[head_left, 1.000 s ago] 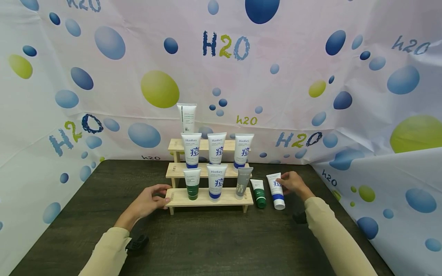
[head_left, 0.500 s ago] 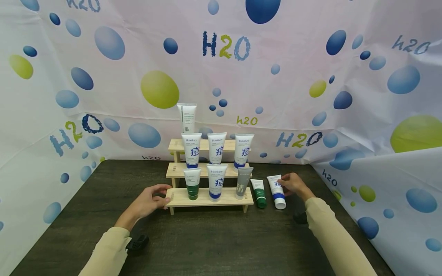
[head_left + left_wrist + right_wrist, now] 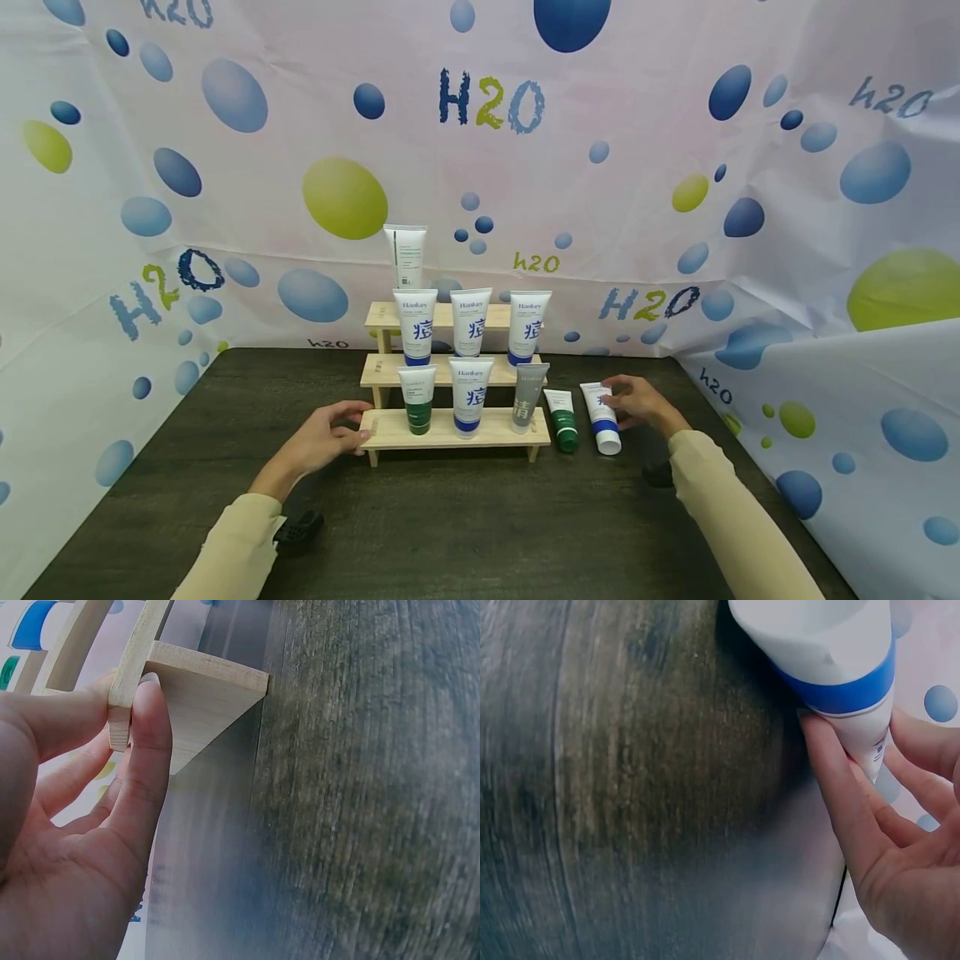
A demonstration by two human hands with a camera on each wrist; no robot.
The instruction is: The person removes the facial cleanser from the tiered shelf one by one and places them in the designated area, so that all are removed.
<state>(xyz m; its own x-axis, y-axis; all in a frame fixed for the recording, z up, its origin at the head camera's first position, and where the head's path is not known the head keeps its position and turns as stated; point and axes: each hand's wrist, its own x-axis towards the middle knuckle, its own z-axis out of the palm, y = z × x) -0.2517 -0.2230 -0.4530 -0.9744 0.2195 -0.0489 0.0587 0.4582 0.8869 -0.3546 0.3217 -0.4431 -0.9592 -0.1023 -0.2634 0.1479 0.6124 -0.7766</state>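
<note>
My left hand [image 3: 318,437] pinches the left end of the lowest board of a three-step wooden display stand [image 3: 420,437]; in the left wrist view, thumb and fingers [image 3: 146,742] close on the board's end [image 3: 120,724]. On the right, my right hand [image 3: 639,402] holds a white tube with a blue band [image 3: 602,423] by its right side. That tube lies on the table, cap toward me. The right wrist view has fingers [image 3: 844,784] on both sides of the tube [image 3: 847,694]. Between it and the stand lies a smaller green-and-white tube [image 3: 563,423].
Several tubes stand on the steps: one tall white tube [image 3: 408,258] on top, white-and-blue ones [image 3: 470,321] mid-level, and a green-and-white tube [image 3: 418,398], a white-and-blue tube [image 3: 470,396] and a grey tube [image 3: 528,398] below. A printed backdrop [image 3: 630,208] rises behind the dark table [image 3: 480,525].
The white tube by my right hand has shifted very slightly, its flat end nearer to me. The right hand has moved a little with it. My left hand and the stand look unmoved.
</note>
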